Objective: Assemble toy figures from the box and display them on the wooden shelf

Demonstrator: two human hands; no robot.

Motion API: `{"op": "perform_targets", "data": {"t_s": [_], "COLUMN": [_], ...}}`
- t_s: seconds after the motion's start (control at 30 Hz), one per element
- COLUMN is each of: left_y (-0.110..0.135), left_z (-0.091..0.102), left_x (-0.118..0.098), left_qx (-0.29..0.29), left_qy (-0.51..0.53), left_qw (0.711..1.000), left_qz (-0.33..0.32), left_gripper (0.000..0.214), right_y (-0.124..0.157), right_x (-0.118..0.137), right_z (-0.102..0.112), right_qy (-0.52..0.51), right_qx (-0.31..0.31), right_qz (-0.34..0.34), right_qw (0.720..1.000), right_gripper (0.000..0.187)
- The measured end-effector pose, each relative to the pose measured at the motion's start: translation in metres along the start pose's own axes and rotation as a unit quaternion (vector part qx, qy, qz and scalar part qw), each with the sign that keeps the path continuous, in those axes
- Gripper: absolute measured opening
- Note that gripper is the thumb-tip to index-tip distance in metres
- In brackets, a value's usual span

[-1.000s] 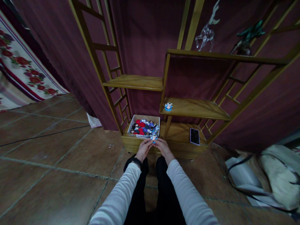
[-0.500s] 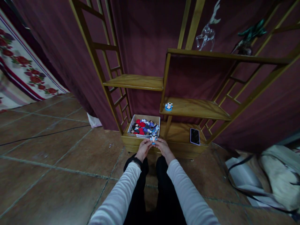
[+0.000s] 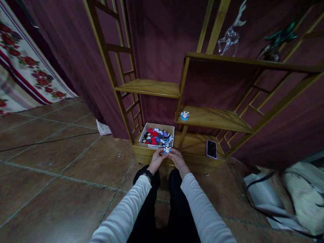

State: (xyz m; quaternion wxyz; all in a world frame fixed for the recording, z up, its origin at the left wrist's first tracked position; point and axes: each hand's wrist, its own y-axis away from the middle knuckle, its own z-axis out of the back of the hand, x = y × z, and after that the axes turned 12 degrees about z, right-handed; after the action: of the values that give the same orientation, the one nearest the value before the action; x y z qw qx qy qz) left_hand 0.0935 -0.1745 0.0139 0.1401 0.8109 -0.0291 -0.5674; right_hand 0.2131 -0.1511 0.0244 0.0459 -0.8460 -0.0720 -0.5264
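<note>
My left hand (image 3: 157,160) and my right hand (image 3: 178,160) meet in front of me, fingers pinched together on a small blue and white figure (image 3: 166,150). Just beyond them a white box (image 3: 158,135) full of small red, blue and black figures sits on the bottom board of a wooden shelf unit (image 3: 202,158). Another small blue figure (image 3: 184,115) stands alone on the middle shelf (image 3: 215,118) to the right.
A phone (image 3: 211,149) lies flat on the bottom board, right of the box. A glass deer (image 3: 231,31) and a dark green ornament (image 3: 275,39) stand on the top shelf. Bags and straps (image 3: 291,195) lie on the tiled floor at right. A flowered cloth (image 3: 27,67) hangs at left.
My hands have stayed together on the small figure; the view has shifted slightly, so everything sits a little to the right.
</note>
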Motion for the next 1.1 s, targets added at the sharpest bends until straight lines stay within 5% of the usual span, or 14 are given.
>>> {"op": "perform_targets", "data": {"t_s": [0.3,0.63,0.73,0.9,1.1], "left_y": [0.006,0.015,0.017,0.018,0.018], "left_z": [0.009,0.011,0.010,0.010,0.007], "left_x": [-0.016,-0.019,-0.021,-0.026,-0.023], "left_qx": [0.011,0.030,0.025,0.023,0.009], "left_qy": [-0.209,-0.289,-0.416,-0.643,-0.684], "left_qw": [0.967,0.939,0.884,0.726,0.681], "left_qz": [-0.144,-0.184,-0.209,-0.243,-0.262], "left_gripper": [0.045,0.039,0.039,0.046,0.043], "right_y": [-0.004,-0.017,-0.019,-0.018,-0.016], "right_x": [-0.003,-0.021,-0.023,-0.023,-0.021], "right_z": [-0.003,0.004,0.007,0.010,0.010], "right_qy": [0.001,0.046,0.063,0.067,0.068], "right_qx": [-0.003,-0.009,-0.005,0.008,0.004], "right_qz": [0.002,0.014,0.010,0.001,-0.014], "right_qw": [1.000,0.999,0.998,0.998,0.998], "right_gripper": [0.034,0.039,0.037,0.037,0.038]}}
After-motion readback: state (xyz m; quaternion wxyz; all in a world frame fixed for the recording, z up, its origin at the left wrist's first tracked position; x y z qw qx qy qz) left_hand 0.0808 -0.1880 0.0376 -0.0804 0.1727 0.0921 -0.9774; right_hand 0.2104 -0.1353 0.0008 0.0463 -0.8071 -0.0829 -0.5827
